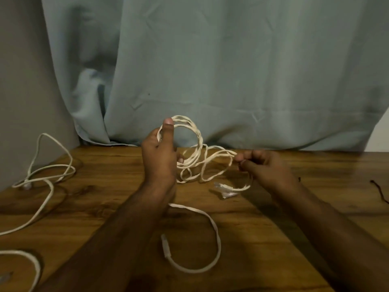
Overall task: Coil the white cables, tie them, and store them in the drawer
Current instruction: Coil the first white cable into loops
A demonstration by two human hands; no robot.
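Note:
My left hand (160, 152) holds up a coil of white cable (194, 131), thumb raised through the top of the loops, above the wooden table (273, 218). To the right, my right hand (265, 165) pinches a loose strand of the same cable (223, 153) between fingertips. More loops of it sag onto the table between my hands, ending in a clear plug (224, 189). A second white cable (216, 234) curls on the table below my arms, its plug (165, 245) near my left forearm.
A third white cable (45, 175) lies tangled at the table's left side, and another loop (31, 262) sits at the bottom left corner. A thin dark string (379, 190) lies at the right edge. A pale blue curtain (231, 70) hangs behind the table.

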